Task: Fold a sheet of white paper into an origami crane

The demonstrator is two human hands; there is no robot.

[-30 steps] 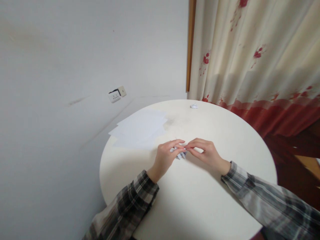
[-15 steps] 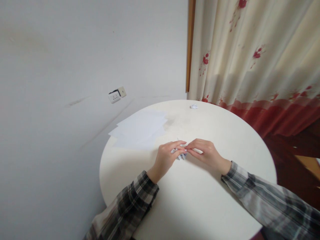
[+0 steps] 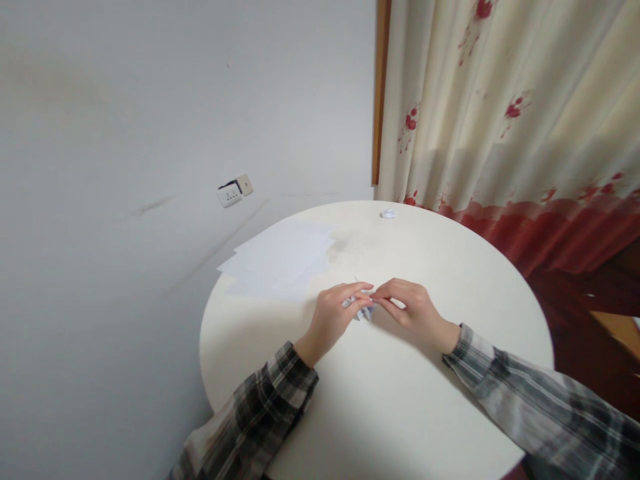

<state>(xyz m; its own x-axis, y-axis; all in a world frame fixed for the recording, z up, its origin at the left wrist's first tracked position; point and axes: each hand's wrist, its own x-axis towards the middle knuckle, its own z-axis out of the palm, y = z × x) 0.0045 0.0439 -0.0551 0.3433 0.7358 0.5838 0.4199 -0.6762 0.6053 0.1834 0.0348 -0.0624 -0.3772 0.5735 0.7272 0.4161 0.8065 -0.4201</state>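
A small piece of folded white paper (image 3: 365, 312) with pointed ends is at the middle of the table, partly covered by my fingers. My left hand (image 3: 336, 313) is closed around its left and upper part, thumb below and fingers above. From the right, my right hand (image 3: 409, 307) pinches at the paper's right edge, its thumb and fingertips pressed together and meeting the left fingertips. One thin white point sticks up behind the left fingers. The exact shape of the paper is hidden.
Overlapping white paper sheets (image 3: 280, 257) lie at the table's left back. A small crumpled or folded white paper (image 3: 388, 214) sits near the far edge of the round white table (image 3: 380, 407). Behind are a wall with a socket (image 3: 230, 195) and a flowered curtain (image 3: 480, 133).
Almost nothing differs. My right thumb and fingers have shifted very slightly at the paper, while my left hand keeps its place.
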